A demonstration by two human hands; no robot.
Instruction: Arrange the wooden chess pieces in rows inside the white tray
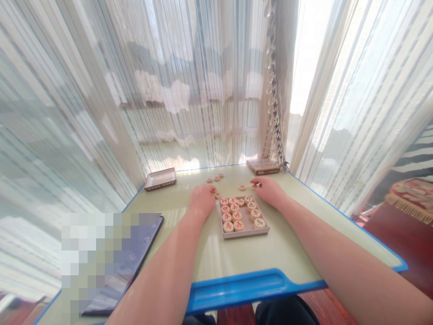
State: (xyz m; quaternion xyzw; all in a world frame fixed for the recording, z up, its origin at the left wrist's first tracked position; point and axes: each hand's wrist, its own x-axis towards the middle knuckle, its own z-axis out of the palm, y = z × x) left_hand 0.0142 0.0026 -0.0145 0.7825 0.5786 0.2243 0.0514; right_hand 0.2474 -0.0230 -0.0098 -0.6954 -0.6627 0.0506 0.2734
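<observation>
A shallow open box (246, 233) stands in the middle of the table, holding round wooden Chinese chess pieces. Red-marked ones fill its left columns; dark-marked ones line the right side and part of the top row. My left hand (202, 198) is just left of the box's far corner, fingertips closed on a chess piece (213, 191). Another loose piece (217, 195) lies right beside those fingers. Beyond the box's far right corner, my right hand (269, 192) has thumb and fingers round a dark-marked piece (256, 186). One loose piece (242, 187) lies between the hands.
Several loose pieces (217, 178) lie farther back. A box lid (160, 179) sits at the far left, and a flat closed box (263, 166) at the far right. A dark-edged tablet-like panel (135, 266), partly pixelated, is at the left. Curtains (203, 90) hang behind the table.
</observation>
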